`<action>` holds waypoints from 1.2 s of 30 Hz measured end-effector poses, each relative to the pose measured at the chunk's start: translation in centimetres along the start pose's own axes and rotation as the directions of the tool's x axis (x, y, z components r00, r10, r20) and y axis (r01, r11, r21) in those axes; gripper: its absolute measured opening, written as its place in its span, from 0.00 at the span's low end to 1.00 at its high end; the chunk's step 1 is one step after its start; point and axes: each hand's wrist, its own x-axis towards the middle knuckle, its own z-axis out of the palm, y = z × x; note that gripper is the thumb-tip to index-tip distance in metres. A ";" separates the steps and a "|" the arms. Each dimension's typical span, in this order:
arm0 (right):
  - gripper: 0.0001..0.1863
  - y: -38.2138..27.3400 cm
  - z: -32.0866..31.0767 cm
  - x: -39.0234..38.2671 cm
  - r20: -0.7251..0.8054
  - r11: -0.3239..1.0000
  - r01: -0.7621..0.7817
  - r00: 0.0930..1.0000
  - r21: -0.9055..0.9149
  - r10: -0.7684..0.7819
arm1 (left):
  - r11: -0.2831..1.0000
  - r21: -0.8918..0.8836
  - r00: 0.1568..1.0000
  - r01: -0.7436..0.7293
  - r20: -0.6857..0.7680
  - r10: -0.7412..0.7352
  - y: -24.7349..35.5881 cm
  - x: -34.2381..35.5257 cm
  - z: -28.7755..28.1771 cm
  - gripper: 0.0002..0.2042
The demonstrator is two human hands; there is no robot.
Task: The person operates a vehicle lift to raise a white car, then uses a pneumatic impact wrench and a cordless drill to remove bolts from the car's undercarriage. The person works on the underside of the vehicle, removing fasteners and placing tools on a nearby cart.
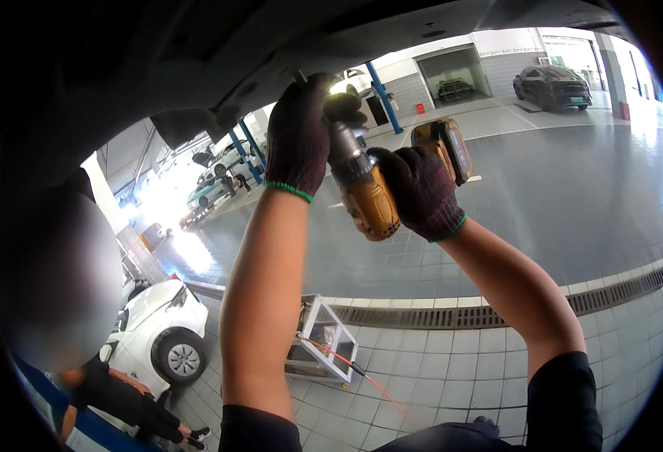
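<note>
Above me spreads a dark vehicle underside (203, 53). My left hand (297, 139), in a dark glove with green cuff, is raised against it, fingers curled at the front of a yellow cordless impact wrench (369, 200); what exactly they grip is partly hidden. A short metal piece (300, 77) shows by that hand at the underside. My right hand (422, 188), gloved alike, is closed round the wrench's handle, with the black-and-yellow battery (443, 151) beside it. The wrench's silver nose (348, 145) points upward.
A person in black (120, 399) is at lower left beside a white car (146, 331). A metal trolley (346, 358) with a red hose (369, 377) stands below, by a drain grate (459, 316). Behind are blue lift posts (384, 98), raised cars and a dark car (551, 87).
</note>
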 end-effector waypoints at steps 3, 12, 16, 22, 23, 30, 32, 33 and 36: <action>0.22 0.1 0.7 0.5 -0.038 0.998 0.032 0.999 -0.052 -0.034 | 0.999 -0.023 0.999 -0.033 -0.025 0.033 -0.6 0.7 -0.3 0.17; 0.32 1.8 3.1 0.9 -0.007 0.978 0.029 1.000 0.204 -0.028 | 0.994 0.081 0.992 -0.078 -0.090 0.086 0.0 1.1 -0.1 0.13; 0.31 1.5 8.3 -0.9 0.006 0.931 -0.052 0.999 0.362 0.054 | 0.994 0.110 0.972 -0.024 -0.228 0.049 -0.1 2.1 0.3 0.13; 0.24 2.7 10.7 -1.6 0.034 0.833 -0.111 0.993 0.542 0.110 | 0.995 0.103 0.983 -0.016 -0.179 0.035 -0.6 2.0 0.5 0.13; 0.23 2.3 10.8 -1.1 0.035 0.759 -0.136 0.988 0.637 0.148 | 0.991 0.128 0.980 -0.033 -0.189 0.057 -0.3 1.9 0.6 0.13; 0.23 1.1 9.9 -0.9 -0.030 0.866 -0.100 0.991 0.490 0.131 | 0.989 0.149 0.977 0.001 -0.213 0.031 -0.3 1.7 0.1 0.13; 0.24 1.3 10.4 -1.2 0.006 0.871 -0.133 0.989 0.473 0.147 | 0.988 0.151 0.976 0.004 -0.216 0.029 -0.8 2.1 -0.1 0.13; 0.24 1.8 10.7 -1.5 0.021 0.877 -0.147 0.988 0.458 0.154 | 0.989 0.148 0.976 0.001 -0.214 0.031 -0.9 2.3 0.2 0.13; 0.21 3.7 12.5 -2.4 0.039 0.814 -0.148 0.987 0.562 0.153 | 0.988 0.140 0.981 -0.060 -0.177 0.085 -0.6 1.9 1.1 0.11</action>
